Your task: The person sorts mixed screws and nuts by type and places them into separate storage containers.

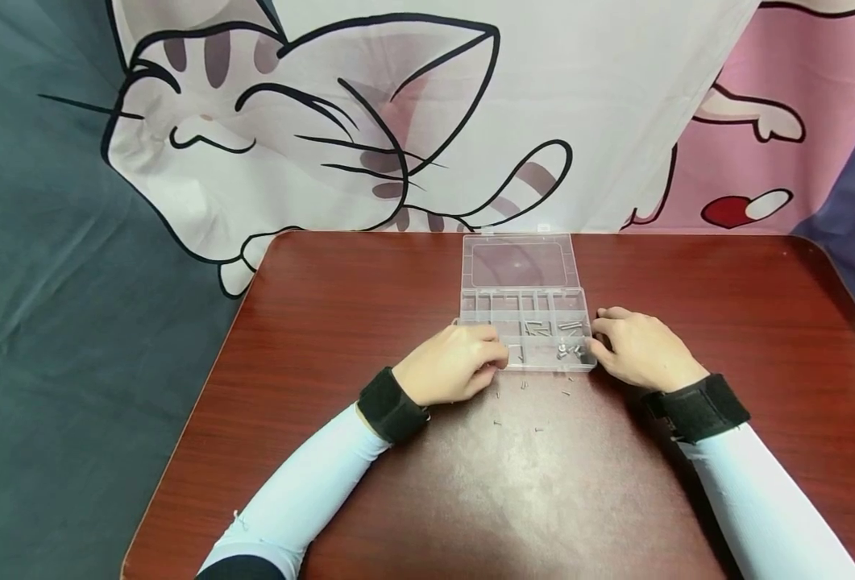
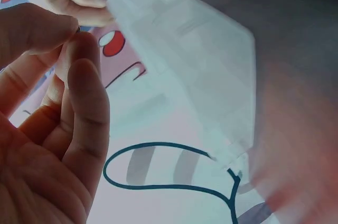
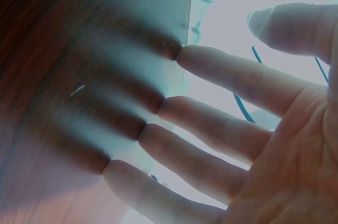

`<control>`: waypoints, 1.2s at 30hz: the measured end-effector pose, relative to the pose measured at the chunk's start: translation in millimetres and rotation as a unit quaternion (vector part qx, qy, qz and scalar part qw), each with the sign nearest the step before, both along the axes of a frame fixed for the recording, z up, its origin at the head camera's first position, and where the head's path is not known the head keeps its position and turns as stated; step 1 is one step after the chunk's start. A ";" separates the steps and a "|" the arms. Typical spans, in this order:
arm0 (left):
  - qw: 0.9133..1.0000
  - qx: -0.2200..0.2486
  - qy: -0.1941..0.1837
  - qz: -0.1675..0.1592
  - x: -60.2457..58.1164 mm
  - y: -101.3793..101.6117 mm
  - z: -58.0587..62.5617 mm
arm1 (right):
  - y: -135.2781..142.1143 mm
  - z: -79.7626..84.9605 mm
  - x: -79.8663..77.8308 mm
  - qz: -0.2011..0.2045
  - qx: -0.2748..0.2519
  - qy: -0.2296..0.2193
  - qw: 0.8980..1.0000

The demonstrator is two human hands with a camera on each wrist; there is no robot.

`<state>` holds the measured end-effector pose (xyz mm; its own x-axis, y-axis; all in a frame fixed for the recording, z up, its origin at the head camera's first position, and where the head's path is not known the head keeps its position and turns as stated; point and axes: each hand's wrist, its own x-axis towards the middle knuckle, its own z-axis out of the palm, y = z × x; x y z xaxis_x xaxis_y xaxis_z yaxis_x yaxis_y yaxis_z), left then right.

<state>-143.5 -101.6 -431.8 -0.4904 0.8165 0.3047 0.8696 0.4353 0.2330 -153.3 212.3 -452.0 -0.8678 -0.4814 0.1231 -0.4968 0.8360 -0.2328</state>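
Note:
A clear plastic compartment box (image 1: 488,330) lies on the table with its lid (image 1: 520,264) folded back. My left hand (image 1: 452,362) is over the box's front left corner. In the left wrist view, its thumb and index finger pinch a small screw (image 2: 79,29), mostly hidden by the fingertips. On the box's right side is my right hand (image 1: 637,346), its fingers (image 3: 211,123) extended and their tips at the tabletop in the right wrist view. Metal screws (image 1: 538,329) lie in the right-hand compartments.
Several loose small screws (image 1: 525,385) are scattered on the brown table (image 1: 369,499) in front of the box. A cloth with a cartoon cat (image 1: 202,185) hangs behind the table's far edge.

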 end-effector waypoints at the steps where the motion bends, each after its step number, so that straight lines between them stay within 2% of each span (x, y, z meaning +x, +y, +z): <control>1: 1.000 0.004 -0.001 0.001 -2.6 1.2 2.3 | 0.0 0.5 -0.5 0.000 0.001 -0.001 1.000; 8: 1.000 0.017 0.008 0.001 -14.7 11.7 16.9 | 0.0 0.9 -0.2 -0.006 0.007 -0.013 1.000; 19: 0.999 0.034 0.017 0.004 -22.9 21.8 36.9 | 0.0 0.4 2.1 -0.010 0.009 -0.017 1.000; 28: 0.999 0.029 0.022 0.006 -22.4 21.0 43.8 | 0.4 1.7 1.0 -0.007 0.007 -0.011 1.000; 36: 0.999 0.027 0.020 0.004 -21.7 20.0 42.2 | -0.2 0.4 -0.4 -0.003 0.001 0.000 1.000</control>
